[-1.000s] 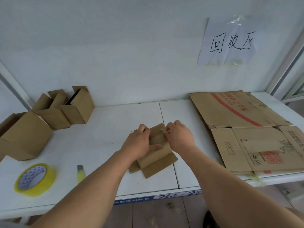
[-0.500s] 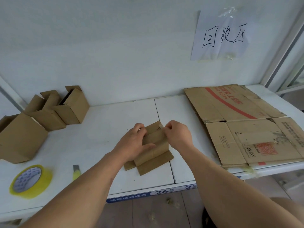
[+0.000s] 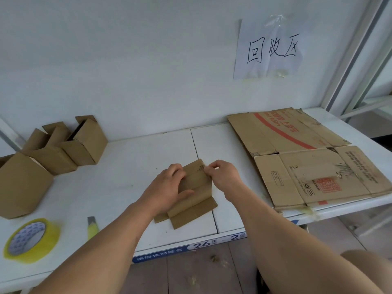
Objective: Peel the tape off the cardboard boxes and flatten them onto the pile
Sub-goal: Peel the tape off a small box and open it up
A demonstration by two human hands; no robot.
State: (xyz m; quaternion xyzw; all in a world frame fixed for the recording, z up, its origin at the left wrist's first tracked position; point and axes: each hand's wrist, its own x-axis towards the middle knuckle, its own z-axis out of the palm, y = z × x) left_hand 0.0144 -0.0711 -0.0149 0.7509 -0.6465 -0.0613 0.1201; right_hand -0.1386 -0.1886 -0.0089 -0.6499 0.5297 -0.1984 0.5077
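Note:
A small brown cardboard box (image 3: 196, 190) stands on the white shelf (image 3: 118, 179) at the middle, its bottom flaps spread flat toward me. My left hand (image 3: 167, 187) grips its left side, thumb across the front face. My right hand (image 3: 222, 177) pinches at the box's upper right edge with thumb and forefinger; the clear tape itself is too faint to see. The pile of flattened cardboard (image 3: 307, 164) lies on the shelf to the right, apart from both hands.
Several small open boxes (image 3: 70, 145) and a larger one (image 3: 21, 185) stand at the left. A yellow tape roll (image 3: 31, 240) and a yellow utility knife (image 3: 92, 227) lie near the front left edge. A paper sign (image 3: 269, 47) hangs on the wall.
Both hands stay on the small box; my right hand's pinch has shifted slightly along its upper right edge. The camera has drifted a little.

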